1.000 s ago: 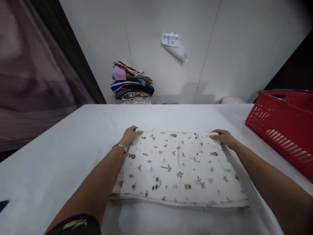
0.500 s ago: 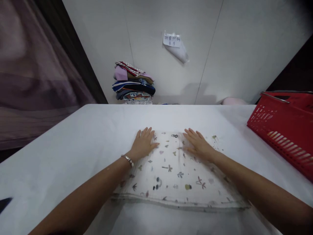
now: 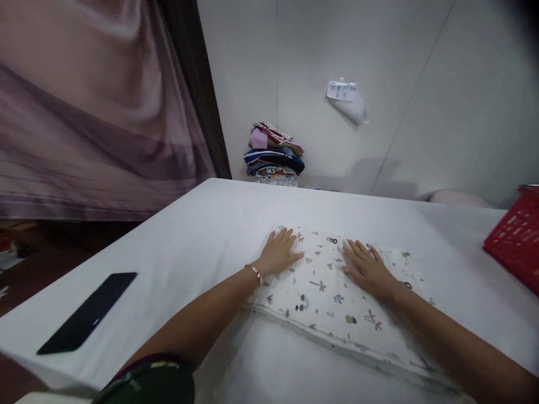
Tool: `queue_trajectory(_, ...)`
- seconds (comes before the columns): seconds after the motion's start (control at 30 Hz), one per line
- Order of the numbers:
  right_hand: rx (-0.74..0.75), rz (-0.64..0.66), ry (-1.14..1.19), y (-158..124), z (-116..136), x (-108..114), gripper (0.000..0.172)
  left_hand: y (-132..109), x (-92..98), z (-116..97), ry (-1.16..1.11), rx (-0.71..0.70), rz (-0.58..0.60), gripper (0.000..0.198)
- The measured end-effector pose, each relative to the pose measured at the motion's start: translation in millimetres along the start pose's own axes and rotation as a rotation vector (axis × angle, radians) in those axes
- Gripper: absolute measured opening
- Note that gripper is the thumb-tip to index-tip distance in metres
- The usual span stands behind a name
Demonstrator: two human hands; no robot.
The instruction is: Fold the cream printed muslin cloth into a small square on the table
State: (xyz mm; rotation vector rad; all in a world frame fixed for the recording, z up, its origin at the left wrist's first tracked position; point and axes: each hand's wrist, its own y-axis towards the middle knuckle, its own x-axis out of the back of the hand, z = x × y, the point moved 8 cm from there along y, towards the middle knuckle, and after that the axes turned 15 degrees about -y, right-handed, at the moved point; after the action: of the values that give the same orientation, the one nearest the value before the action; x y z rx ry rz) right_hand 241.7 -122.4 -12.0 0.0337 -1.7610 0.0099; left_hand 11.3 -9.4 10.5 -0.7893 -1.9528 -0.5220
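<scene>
— Where's the printed cloth?
— Folded flat on the white table.
— And the hands?
— Left hand and right hand lie on it palm-down, fingers spread, gripping nothing. A dark phone lies well apart.

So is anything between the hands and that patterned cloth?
Nothing visible. The left hand and right hand both lie flat, palms down, directly on the folded cloth.
</scene>
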Motion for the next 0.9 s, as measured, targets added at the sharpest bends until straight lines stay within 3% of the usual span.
queue_trajectory(0.13,0.004,0.055,0.024,-12,8,-11,0.068,-19,-6.8,4,-0.051,0.023,0.035,0.067)
queue_trajectory(0.23,-0.006,0.102,0.034,-12,8,-10,0.069,-23,-0.3,3,-0.122,0.035,0.042,0.061)
queue_trajectory(0.33,-0.038,0.082,0.028,-11,15,1,0.069,-36,23.5,8,-0.199,0.093,-0.107,0.054)
queue_trajectory(0.4,-0.031,0.030,0.027,-13,29,9,0.067,-55,39.4,21,-0.228,0.221,-0.257,0.047)
queue_trajectory(0.47,0.006,0.018,0.033,-17,46,8,0.067,-77,43.8,36,-0.255,0.377,-0.327,0.040)
queue_trajectory(0.57,0.040,0.073,0.033,-21,63,1,0.069,-98,36.9,47,-0.292,0.511,-0.309,0.036)
queue_trajectory(0.7,0.011,0.149,0.033,-13,67,6,0.072,-103,29.8,46,-0.246,0.538,-0.253,0.030)
queue_trajectory(0.83,0.007,0.049,0.023,9,87,31,0.070,-105,26.4,47,-0.208,0.572,-0.184,0.029)
queue_trajectory(0.9,0.013,0.052,0.014,19,100,31,0.070,-108,26.9,48,-0.231,0.581,-0.162,0.033)
